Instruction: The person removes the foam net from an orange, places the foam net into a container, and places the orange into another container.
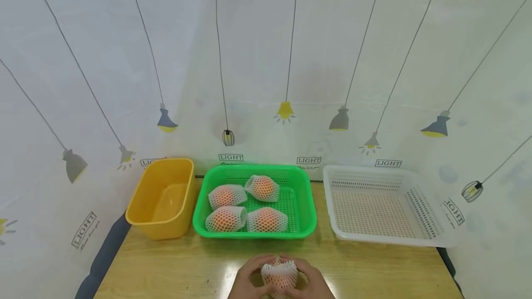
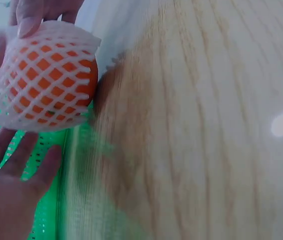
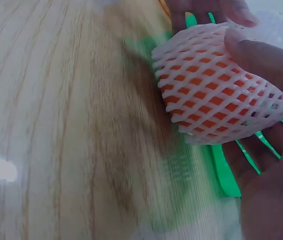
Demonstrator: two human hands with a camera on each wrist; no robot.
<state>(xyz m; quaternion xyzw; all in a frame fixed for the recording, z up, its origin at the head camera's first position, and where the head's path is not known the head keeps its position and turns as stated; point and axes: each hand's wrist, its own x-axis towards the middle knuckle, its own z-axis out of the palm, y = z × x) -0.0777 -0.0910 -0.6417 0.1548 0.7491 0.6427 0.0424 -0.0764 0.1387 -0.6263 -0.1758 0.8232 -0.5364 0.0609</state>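
Both hands hold one orange fruit (image 2: 51,75) wrapped in a white foam net (image 1: 280,277), low over the wooden table at the near edge of the head view. My left hand (image 1: 250,279) curves round its left side, and my right hand (image 1: 311,280) grips it from the right. In the left wrist view, bare orange skin shows past one end of the net. The right wrist view has the right thumb (image 3: 259,57) pressed along the top of the net. Beyond the hands, several netted fruits (image 1: 267,219) lie in a green basket (image 1: 254,235).
A deep yellow bin (image 1: 155,223) stands left of the green basket. To the right is a white perforated basket (image 1: 365,206). The wooden table (image 1: 166,266) ends at a wall covering (image 1: 266,59) printed with hanging lamps.
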